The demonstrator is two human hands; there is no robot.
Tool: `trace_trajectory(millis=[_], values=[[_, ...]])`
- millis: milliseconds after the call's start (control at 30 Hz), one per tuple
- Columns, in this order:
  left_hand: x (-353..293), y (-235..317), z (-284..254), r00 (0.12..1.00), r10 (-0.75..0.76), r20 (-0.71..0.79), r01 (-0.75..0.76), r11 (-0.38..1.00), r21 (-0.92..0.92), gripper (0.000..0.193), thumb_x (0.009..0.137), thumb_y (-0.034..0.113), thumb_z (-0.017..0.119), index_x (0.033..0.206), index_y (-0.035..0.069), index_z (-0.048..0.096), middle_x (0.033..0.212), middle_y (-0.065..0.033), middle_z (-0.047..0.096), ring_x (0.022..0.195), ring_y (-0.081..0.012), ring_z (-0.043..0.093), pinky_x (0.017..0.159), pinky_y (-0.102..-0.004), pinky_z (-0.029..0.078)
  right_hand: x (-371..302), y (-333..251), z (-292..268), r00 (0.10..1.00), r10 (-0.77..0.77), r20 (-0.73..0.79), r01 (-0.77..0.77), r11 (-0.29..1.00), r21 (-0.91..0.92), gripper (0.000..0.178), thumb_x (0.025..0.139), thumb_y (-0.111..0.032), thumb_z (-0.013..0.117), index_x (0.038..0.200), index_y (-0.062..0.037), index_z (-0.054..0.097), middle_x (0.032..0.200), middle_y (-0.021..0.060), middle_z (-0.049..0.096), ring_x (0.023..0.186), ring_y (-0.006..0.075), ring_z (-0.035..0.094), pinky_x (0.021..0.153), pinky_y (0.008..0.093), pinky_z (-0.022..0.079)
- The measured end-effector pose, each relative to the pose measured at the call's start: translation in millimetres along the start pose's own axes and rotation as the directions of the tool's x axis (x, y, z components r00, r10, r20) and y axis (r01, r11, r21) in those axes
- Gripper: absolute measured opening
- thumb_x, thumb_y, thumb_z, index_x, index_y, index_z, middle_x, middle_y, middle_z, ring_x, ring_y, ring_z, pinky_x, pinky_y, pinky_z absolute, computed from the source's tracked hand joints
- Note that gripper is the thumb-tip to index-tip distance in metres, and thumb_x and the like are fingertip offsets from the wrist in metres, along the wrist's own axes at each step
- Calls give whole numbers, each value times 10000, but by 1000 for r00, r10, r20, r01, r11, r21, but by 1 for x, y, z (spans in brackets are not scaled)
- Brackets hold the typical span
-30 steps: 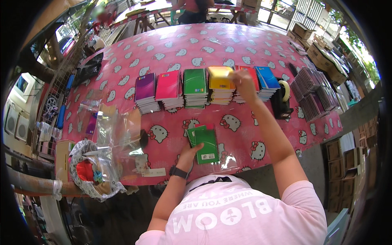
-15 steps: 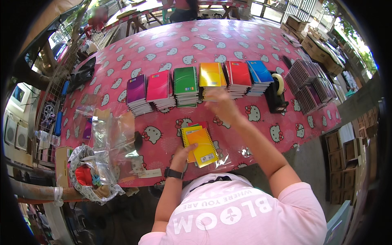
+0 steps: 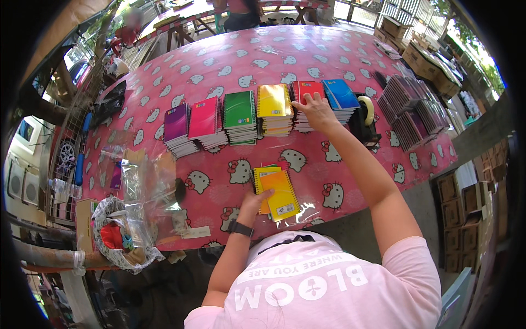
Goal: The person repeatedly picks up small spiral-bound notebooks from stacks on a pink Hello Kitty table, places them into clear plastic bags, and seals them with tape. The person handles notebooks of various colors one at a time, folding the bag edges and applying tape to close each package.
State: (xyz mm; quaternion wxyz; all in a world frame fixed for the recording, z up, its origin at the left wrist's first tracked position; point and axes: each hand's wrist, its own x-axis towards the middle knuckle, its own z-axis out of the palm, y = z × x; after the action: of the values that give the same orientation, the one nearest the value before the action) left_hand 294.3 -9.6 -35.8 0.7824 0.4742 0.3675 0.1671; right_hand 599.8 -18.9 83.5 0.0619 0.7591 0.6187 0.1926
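Observation:
My left hand [image 3: 256,198] is closed on the lower left edge of a small fanned stack of spiral notebooks [image 3: 280,196] near the table's front edge. A yellow-orange notebook lies on top, its back cover up; green and pink edges peep out behind. My right hand [image 3: 318,112] rests with fingers apart on the red notebook stack [image 3: 308,89], covering much of its top cover. To its left stand piles of yellow notebooks [image 3: 274,101], green notebooks [image 3: 239,109], pink notebooks [image 3: 204,117] and purple notebooks [image 3: 176,120]. Right of it are blue notebooks [image 3: 341,94].
A black tape dispenser [image 3: 364,126] stands beside the blue pile. Wrapped notebook bundles [image 3: 415,112] are stacked at the right. Clear plastic bags [image 3: 139,181] and a fabric-lined basket [image 3: 118,236] sit at the left. Cardboard boxes [image 3: 430,68] lie beyond the table's right side.
My right hand has moved from in front of the yellow pile, up and right onto the red pile. My left hand still holds the notebooks; the view has shifted slightly.

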Motion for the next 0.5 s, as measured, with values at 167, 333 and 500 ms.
trace_trajectory(millis=[167,333,500], values=[[-4,3,0,999,-23,33,24,999,-34,420,780,169,704,1110,-39,549,1019,-138,644,869,-225,655,729,-325,526,12,14,-15,961,-106,256,86,992,90,490,824,-80,525,1287,-234,481,1225,152,451,1110,355,487,834,400,507],[-4,7,1,999,-41,5,41,998,47,471,793,186,690,1159,-56,518,1036,-121,635,902,-211,632,788,-315,496,17,16,-20,975,-85,207,53,986,157,490,812,-87,546,1283,-191,463,1246,191,451,1064,359,524,834,408,512],[1,-6,-5,998,33,-54,-35,998,-47,470,826,207,650,1180,-66,505,1063,-128,621,918,-200,621,811,-306,483,2,36,-45,914,351,-203,-112,700,706,236,790,-64,613,1000,-23,514,906,140,586,780,204,617,668,325,504]])
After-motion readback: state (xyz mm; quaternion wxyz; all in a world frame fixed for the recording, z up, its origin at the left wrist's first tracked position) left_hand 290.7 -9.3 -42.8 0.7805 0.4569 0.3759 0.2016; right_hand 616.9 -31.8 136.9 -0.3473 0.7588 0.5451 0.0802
